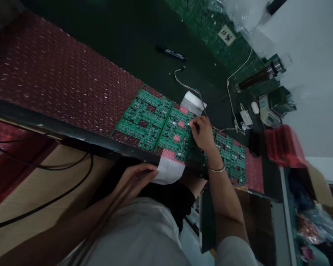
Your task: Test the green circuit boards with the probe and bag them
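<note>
My left hand (pixel 138 177) pinches the edge of a white label strip (pixel 170 170) that hangs over the table's front edge. My right hand (pixel 202 131) is over the green circuit boards (pixel 147 120), its thumb and forefinger together on a tiny white piece that looks like a sticker. The boards lie in panels side by side, and pink shows through their gaps. A white roll (pixel 194 100) sits just behind them. More boards (pixel 237 157) lie to the right of my right wrist, partly hidden by my forearm.
Red bubble wrap (pixel 72 81) covers the left of the dark table. Farther back are a black marker (pixel 172 53) and a thin cable (pixel 187 85). At right stand a bottle (pixel 259 75), a small device (pixel 268 112), a dark phone-like object (pixel 254 142) and folded pink wrap (pixel 284 146).
</note>
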`<control>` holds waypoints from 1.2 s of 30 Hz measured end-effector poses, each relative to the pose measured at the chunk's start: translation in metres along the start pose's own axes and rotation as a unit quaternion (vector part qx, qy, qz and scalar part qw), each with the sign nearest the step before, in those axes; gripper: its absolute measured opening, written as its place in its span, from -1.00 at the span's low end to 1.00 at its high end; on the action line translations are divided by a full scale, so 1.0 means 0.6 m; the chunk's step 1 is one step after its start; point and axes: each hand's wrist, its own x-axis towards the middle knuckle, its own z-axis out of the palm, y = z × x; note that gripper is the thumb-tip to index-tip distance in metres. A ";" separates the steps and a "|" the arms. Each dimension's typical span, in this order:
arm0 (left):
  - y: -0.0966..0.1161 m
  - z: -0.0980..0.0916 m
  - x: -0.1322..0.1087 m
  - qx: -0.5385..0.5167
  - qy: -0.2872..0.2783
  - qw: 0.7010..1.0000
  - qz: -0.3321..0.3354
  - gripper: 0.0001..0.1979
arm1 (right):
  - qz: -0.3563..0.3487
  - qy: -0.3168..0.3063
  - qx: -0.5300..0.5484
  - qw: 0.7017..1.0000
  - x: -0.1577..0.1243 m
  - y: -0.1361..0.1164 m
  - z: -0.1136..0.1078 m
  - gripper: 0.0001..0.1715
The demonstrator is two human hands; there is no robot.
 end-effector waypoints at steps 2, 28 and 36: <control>0.000 0.000 0.000 0.001 0.000 1.000 0.002 -0.75 | -0.005 -0.002 -0.020 1.000 0.001 -0.001 0.003 -0.85; -0.003 0.016 0.000 -0.052 -0.053 0.997 -0.019 -0.63 | 0.074 0.159 0.032 0.984 -0.110 -0.095 -0.050 -0.70; -0.010 0.037 0.011 -0.075 -0.065 0.989 -0.111 -0.52 | 0.095 0.101 0.043 0.989 -0.231 -0.194 -0.039 -0.90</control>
